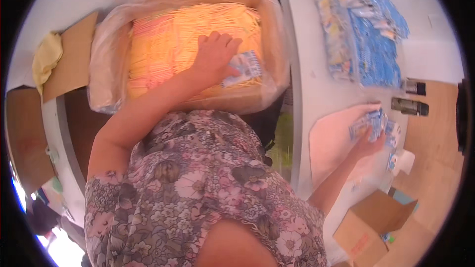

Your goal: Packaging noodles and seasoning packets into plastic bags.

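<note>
In front of me stands a large carton lined with clear plastic (106, 64), filled with thin yellow and pink sticks (198, 29). My left hand (215, 59) reaches over the sticks, its fingers curled. Between its thumb and palm sits a small blue and white plastic packet (247, 65); what the fingertips touch is hidden. Off to the right, my right hand (367, 146) is closed on several blue and white packets (368, 122) above a pale pink cloth (326, 141) on the white table.
A clear bin (358, 81) heaped with blue packets stands at the far right. Beside it lie two dark cylindrical objects (410, 106). An open cardboard box (366, 227) sits at the lower right. A yellow cloth (48, 59) hangs over a cardboard flap (74, 57) on the left.
</note>
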Demonstrator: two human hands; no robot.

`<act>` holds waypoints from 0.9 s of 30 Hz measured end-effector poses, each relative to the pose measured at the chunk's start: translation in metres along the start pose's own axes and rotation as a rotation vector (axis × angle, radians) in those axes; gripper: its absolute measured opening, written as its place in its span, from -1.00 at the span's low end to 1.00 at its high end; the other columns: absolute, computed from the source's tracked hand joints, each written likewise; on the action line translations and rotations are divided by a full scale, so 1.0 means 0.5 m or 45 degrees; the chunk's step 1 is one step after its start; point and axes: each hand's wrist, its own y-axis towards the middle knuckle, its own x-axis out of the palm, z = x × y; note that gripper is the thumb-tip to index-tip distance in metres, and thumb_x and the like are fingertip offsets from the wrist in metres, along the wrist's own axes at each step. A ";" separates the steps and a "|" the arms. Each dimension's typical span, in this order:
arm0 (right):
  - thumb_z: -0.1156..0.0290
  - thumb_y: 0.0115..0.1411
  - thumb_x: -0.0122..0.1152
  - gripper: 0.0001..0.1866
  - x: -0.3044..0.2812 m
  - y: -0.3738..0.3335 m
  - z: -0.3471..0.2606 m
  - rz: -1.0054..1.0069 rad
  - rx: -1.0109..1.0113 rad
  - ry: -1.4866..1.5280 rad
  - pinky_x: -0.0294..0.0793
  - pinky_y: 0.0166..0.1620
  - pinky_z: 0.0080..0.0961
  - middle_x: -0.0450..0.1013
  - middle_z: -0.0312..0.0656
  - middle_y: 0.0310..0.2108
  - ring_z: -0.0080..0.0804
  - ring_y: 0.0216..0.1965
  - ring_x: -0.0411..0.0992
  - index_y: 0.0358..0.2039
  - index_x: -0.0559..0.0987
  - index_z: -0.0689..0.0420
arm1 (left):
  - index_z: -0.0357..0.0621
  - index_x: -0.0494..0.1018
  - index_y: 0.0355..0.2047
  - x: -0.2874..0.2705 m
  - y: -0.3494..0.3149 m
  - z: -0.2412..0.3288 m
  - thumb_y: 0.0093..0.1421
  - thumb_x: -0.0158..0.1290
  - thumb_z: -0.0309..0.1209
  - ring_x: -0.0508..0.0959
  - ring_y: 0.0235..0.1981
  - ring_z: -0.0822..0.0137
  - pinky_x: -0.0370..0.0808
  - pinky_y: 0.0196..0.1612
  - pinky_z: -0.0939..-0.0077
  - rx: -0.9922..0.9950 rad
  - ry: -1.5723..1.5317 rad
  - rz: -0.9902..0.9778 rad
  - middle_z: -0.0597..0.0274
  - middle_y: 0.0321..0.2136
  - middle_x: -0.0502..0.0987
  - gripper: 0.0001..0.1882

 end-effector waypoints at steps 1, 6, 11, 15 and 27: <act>0.31 0.02 0.33 -0.54 0.014 -0.006 -0.022 0.117 -0.036 0.046 0.35 -0.01 -0.27 0.38 0.02 -0.07 -0.10 -0.03 0.34 -0.10 0.47 0.26 | 0.00 0.36 -0.08 -0.004 -0.003 -0.002 -0.34 0.36 -0.26 0.34 -0.15 0.19 0.16 -0.16 0.14 -0.057 -0.009 -0.052 0.24 -0.28 0.40 -0.28; 0.43 0.07 0.28 -0.68 -0.032 -0.007 -0.191 0.331 -0.171 0.292 0.37 -0.01 -0.29 0.35 -0.06 -0.05 -0.17 0.01 0.31 -0.15 0.49 0.21 | 0.03 0.40 -0.14 -0.015 -0.009 -0.011 -0.35 0.35 -0.25 0.34 -0.14 0.21 0.12 -0.16 0.22 -0.080 -0.005 -0.096 0.30 -0.26 0.40 -0.34; 0.51 0.10 0.22 -0.74 -0.057 -0.005 -0.333 0.261 -0.527 0.321 0.38 -0.06 -0.29 0.37 -0.02 -0.09 -0.15 -0.06 0.34 -0.18 0.46 0.25 | 0.03 0.47 -0.34 -0.016 -0.006 -0.021 -0.34 0.35 -0.34 0.34 -0.15 0.25 0.11 -0.17 0.22 -0.095 -0.072 -0.085 0.35 -0.34 0.39 -0.54; 0.58 -0.05 0.29 -0.69 -0.048 -0.022 -0.492 -0.186 -0.724 0.777 0.37 -0.11 -0.32 0.46 -0.09 -0.21 -0.17 -0.17 0.39 -0.23 0.50 0.20 | 0.02 0.47 -0.41 -0.012 -0.006 -0.024 -0.34 0.34 -0.37 0.34 -0.17 0.24 0.11 -0.18 0.24 -0.119 -0.221 -0.108 0.35 -0.35 0.40 -0.60; 0.38 -0.07 0.32 -0.62 0.033 -0.040 -0.670 -0.848 -0.674 0.866 0.38 -0.10 -0.30 0.43 -0.08 -0.16 -0.14 -0.14 0.39 -0.20 0.52 0.18 | 0.05 0.44 -0.44 -0.017 -0.008 -0.016 -0.27 0.32 -0.39 0.38 -0.29 0.26 0.10 -0.21 0.22 -0.114 -0.198 -0.025 0.37 -0.46 0.44 -0.66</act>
